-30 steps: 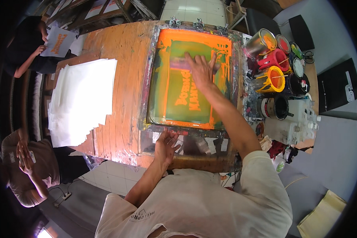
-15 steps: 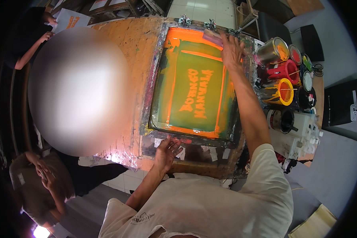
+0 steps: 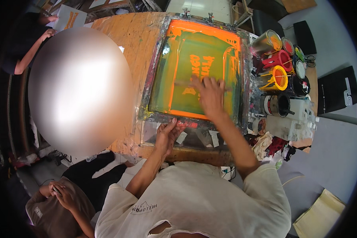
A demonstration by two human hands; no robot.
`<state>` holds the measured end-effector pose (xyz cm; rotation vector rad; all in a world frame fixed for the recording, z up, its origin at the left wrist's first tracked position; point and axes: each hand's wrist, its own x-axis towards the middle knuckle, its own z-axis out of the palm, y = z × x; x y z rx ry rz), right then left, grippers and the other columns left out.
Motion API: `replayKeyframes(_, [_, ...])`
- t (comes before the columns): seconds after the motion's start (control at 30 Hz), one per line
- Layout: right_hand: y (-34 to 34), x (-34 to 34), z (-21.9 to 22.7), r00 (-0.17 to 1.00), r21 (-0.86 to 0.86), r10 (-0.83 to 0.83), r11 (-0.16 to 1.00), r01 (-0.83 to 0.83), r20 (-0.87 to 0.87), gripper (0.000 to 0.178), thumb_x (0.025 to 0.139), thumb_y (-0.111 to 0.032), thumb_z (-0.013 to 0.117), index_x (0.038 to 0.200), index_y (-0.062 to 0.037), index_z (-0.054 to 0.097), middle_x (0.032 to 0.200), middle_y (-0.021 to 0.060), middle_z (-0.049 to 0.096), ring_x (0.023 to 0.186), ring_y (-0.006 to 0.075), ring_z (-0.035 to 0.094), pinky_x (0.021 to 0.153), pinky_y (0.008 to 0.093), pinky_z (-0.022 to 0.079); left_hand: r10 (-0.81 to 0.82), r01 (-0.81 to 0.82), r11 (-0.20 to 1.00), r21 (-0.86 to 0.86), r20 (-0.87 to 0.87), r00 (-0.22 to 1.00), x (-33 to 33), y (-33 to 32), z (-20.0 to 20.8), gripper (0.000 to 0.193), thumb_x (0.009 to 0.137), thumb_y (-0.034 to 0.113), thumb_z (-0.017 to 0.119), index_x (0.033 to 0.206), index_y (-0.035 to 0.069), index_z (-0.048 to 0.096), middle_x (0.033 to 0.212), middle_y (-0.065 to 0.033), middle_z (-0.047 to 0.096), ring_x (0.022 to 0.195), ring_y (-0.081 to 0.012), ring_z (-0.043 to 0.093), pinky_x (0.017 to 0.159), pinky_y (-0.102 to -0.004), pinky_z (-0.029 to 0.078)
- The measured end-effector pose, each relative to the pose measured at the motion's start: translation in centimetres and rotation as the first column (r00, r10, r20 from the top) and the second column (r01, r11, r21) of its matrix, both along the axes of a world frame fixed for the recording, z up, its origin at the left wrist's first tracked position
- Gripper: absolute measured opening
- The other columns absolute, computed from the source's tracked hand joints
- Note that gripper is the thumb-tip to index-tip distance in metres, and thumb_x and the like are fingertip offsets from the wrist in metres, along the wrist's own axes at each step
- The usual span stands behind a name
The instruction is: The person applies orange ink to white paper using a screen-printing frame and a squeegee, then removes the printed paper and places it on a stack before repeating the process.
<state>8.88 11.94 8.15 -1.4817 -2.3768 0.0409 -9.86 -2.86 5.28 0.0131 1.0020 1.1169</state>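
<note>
A silk screen (image 3: pixel 192 44) in a dark, paint-stained frame lies before me on the wooden table. Its green mesh carries orange lettering, with orange ink along the edges and a thick band at the far end. My right hand (image 3: pixel 212 97), blurred by motion, grips a squeegee (image 3: pixel 181 83) across the middle of the mesh, covering part of the lettering. At the near edge of the frame, my left hand (image 3: pixel 168 136) holds the rim with its thumb on top; its other fingers are partly hidden.
Ink cans, including a yellow-rimmed can (image 3: pixel 280 77) and a red can (image 3: pixel 279 60), crowd the table's right side. Plastic jugs (image 3: pixel 293 123) and rags (image 3: pixel 265 144) sit nearer. Hinge clamps (image 3: pixel 210 18) line the far edge. One person holds a printed sheet (image 3: pixel 70 19); another (image 3: pixel 61 202) sits lower left.
My right hand has drawn the squeegee from the far right end toward me, to the middle of the mesh. My left hand has turned from palm up to gripping the frame's near edge.
</note>
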Motion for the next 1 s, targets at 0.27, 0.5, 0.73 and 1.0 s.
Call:
replayKeyframes(0.27, [-8.7, -1.1, 10.3, 1.0, -0.034, -0.029, 0.999, 0.028, -0.004, 0.061, 0.087, -0.023, 0.072, 0.146, -0.0146, 0.059, 0.095, 0.0075, 0.051, 0.093, 0.0258, 0.051, 0.086, 0.0481, 0.034, -0.009, 0.004, 0.979, 0.202, 0.022, 1.0, 0.0, 2.0, 7.6, 0.019, 0.099, 0.018, 0.07, 0.104, 0.0, 0.068, 0.102, -0.0138, 0.075, 0.1, -0.0266, 0.074, 0.099, -0.0406, 0.057])
replayKeyframes(0.5, [-0.7, -0.4, 17.1, 0.998, 0.429, 0.008, 0.903, 0.021, -0.065, 0.053, 0.088, -0.047, 0.075, 0.128, -0.0116, 0.071, 0.081, 0.0091, 0.054, 0.08, 0.0272, 0.056, 0.076, 0.0435, 0.039, -0.054, -0.029, 0.827, 0.561, 0.13, 0.99, -0.9, 7.5, 12.1, 0.019, 0.1, 0.013, 0.058, 0.111, 0.0, 0.067, 0.116, -0.0164, 0.072, 0.107, -0.0337, 0.071, 0.106, -0.0491, 0.05])
replayKeyframes(0.73, [7.0, 0.1, 26.1, 0.999, 0.198, -0.034, 0.98, 0.032, 0.005, 0.046, 0.105, -0.046, 0.05, 0.086, -0.0082, 0.067, 0.061, 0.0042, 0.055, 0.054, 0.0144, 0.05, 0.059, 0.0335, 0.049, -0.087, 0.308, 0.951, -0.022, -0.976, 0.202, -3.2, 18.1, 1.7, 0.054, 0.101, 0.048, 0.063, 0.116, -0.003, 0.066, 0.12, -0.0221, 0.065, 0.116, -0.0373, 0.061, 0.1, -0.0521, 0.045])
replayKeyframes(1.0, [11.6, -1.4, 33.3, 0.964, -0.205, -0.21, 0.963, 0.174, -0.166, 0.049, 0.107, -0.043, 0.054, 0.083, -0.0028, 0.068, 0.061, 0.0032, 0.06, 0.056, 0.0099, 0.057, 0.055, 0.0313, 0.048, -0.084, 0.38, 0.902, -0.204, -0.947, -0.309, -2.9, 18.3, -5.9, 0.042, 0.092, 0.038, 0.074, 0.107, -0.001, 0.07, 0.118, -0.0206, 0.062, 0.111, -0.0365, 0.061, 0.091, -0.055, 0.046])
